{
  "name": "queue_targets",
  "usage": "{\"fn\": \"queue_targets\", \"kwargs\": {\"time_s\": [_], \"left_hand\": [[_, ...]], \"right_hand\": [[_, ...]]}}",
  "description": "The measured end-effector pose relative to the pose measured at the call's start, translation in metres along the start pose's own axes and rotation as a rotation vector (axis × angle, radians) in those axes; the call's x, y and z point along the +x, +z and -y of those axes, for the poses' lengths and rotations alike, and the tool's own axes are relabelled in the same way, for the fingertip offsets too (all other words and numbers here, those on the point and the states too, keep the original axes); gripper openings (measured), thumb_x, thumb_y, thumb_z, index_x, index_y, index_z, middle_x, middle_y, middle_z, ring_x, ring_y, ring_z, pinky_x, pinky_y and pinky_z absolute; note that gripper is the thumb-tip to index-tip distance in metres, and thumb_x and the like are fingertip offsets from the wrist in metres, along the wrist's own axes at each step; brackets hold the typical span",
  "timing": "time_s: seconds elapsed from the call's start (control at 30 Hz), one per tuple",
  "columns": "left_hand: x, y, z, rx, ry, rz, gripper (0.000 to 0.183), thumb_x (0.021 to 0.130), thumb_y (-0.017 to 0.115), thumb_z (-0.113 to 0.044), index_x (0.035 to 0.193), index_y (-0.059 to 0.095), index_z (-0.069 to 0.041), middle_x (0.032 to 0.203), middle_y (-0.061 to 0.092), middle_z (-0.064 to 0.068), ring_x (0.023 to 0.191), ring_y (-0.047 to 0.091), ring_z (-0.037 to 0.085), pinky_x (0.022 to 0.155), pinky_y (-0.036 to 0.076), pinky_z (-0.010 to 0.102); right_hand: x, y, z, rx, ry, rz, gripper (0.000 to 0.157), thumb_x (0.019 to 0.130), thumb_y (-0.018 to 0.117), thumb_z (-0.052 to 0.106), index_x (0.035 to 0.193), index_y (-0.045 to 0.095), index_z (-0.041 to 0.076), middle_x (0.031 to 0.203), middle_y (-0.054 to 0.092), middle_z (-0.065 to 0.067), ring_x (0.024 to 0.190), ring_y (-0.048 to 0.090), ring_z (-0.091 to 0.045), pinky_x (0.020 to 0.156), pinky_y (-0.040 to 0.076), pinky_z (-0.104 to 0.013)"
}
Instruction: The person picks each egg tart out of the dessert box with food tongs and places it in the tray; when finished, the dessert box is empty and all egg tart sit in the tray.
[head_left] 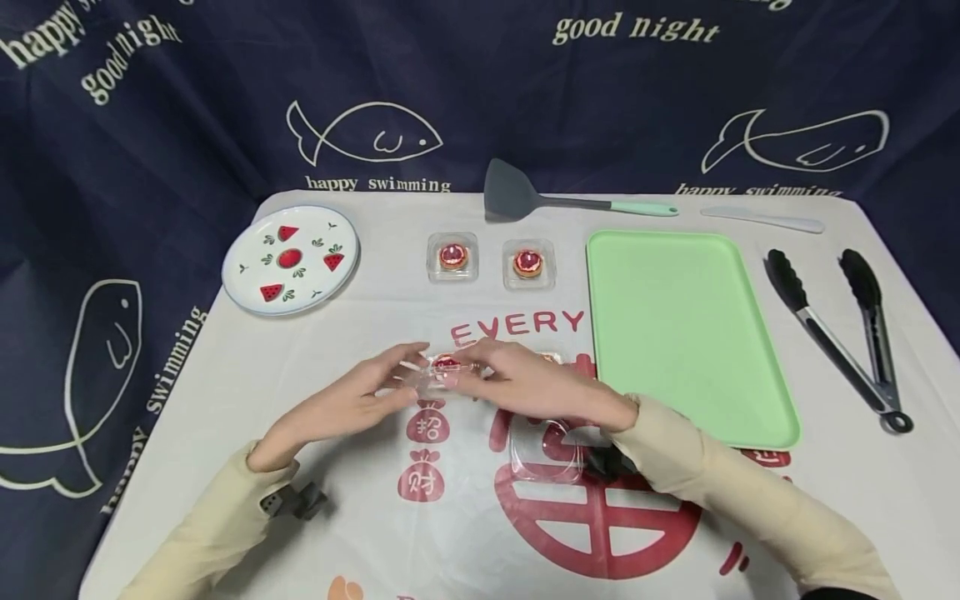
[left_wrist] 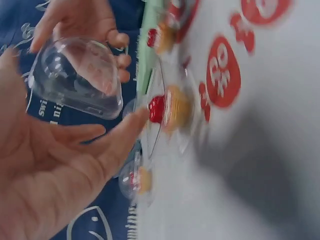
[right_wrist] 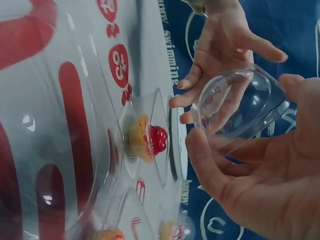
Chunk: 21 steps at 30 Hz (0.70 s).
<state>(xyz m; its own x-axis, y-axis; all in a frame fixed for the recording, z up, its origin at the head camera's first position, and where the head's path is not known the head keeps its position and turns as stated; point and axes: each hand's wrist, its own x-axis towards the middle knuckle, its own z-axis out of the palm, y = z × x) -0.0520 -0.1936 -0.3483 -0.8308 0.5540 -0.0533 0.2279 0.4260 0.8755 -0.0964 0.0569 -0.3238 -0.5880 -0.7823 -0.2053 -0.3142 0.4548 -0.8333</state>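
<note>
My right hand (head_left: 528, 379) holds a clear domed plastic lid (right_wrist: 245, 107) by its edges, between thumb and fingers. Facing it, my left hand (head_left: 352, 404) has its fingers spread loosely close to the lid, gripping nothing. Below the lid, a small red-topped tart (right_wrist: 145, 137) sits in an uncovered clear plastic base (left_wrist: 187, 117) on the table. Another red-topped tart (left_wrist: 162, 39) stands just to the right, mostly hidden behind my right hand in the head view. A second clear lid (head_left: 546, 450) lies on the cloth by my right wrist.
Two boxed tarts, one left (head_left: 453, 256) and one right (head_left: 528, 263), stand farther back. A patterned plate (head_left: 330, 223) is at back left. The green tray (head_left: 675, 333) lies right, with tongs (head_left: 843, 358) beyond. A spatula (head_left: 510, 193) and white knife (head_left: 765, 218) lie along the back edge.
</note>
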Motion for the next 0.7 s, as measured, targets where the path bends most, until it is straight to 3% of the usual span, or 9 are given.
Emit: {"fn": "queue_targets", "kwargs": {"time_s": [0.07, 0.17, 0.27, 0.4, 0.7], "left_hand": [[-0.002, 0.0, 0.0, -0.059, -0.012, 0.052, 0.059, 0.1, 0.055, -0.019, 0.145, 0.032, 0.01, 0.126, 0.06, 0.02, 0.114, 0.061, 0.031, 0.098, 0.051, 0.039], [-0.006, 0.001, -0.002, -0.073, -0.01, 0.079, 0.065, 0.094, 0.065, -0.012, 0.145, 0.033, 0.009, 0.121, 0.063, 0.014, 0.112, 0.062, 0.027, 0.099, 0.05, 0.035], [-0.01, 0.005, -0.005, 0.042, 0.011, 0.073, 0.073, 0.085, 0.076, -0.016, 0.144, 0.039, 0.004, 0.123, 0.059, 0.009, 0.113, 0.06, 0.024, 0.102, 0.048, 0.038], [-0.014, 0.014, -0.007, 0.254, 0.058, 0.067, 0.07, 0.079, 0.082, -0.027, 0.135, 0.051, 0.0, 0.122, 0.053, 0.006, 0.11, 0.055, 0.017, 0.099, 0.049, 0.037], [-0.019, 0.037, -0.004, 0.528, 0.071, 0.064, 0.069, 0.072, 0.085, -0.031, 0.124, 0.052, 0.0, 0.115, 0.049, 0.004, 0.088, 0.052, 0.009, 0.079, 0.053, 0.025]], "right_hand": [[-0.004, 0.005, 0.003, -0.062, -0.001, -0.018, 0.058, 0.094, 0.06, 0.047, 0.137, 0.054, 0.008, 0.112, 0.061, -0.002, 0.075, 0.066, -0.011, 0.081, 0.052, -0.029], [-0.008, 0.012, 0.007, -0.156, -0.013, -0.025, 0.064, 0.087, 0.069, 0.048, 0.135, 0.054, 0.008, 0.107, 0.059, -0.004, 0.074, 0.061, -0.016, 0.071, 0.05, -0.029], [-0.01, 0.018, 0.01, -0.26, -0.012, -0.031, 0.073, 0.08, 0.076, 0.048, 0.135, 0.054, 0.006, 0.112, 0.058, -0.005, 0.086, 0.055, -0.017, 0.071, 0.05, -0.027], [-0.012, 0.03, 0.011, -0.357, 0.002, -0.025, 0.082, 0.075, 0.081, 0.046, 0.138, 0.05, 0.003, 0.121, 0.056, -0.006, 0.09, 0.057, -0.013, 0.081, 0.054, -0.026], [-0.009, 0.053, 0.009, -0.725, -0.078, -0.055, 0.085, 0.067, 0.084, 0.054, 0.126, 0.055, 0.0, 0.107, 0.055, -0.006, 0.09, 0.052, -0.018, 0.076, 0.053, -0.028]]}}
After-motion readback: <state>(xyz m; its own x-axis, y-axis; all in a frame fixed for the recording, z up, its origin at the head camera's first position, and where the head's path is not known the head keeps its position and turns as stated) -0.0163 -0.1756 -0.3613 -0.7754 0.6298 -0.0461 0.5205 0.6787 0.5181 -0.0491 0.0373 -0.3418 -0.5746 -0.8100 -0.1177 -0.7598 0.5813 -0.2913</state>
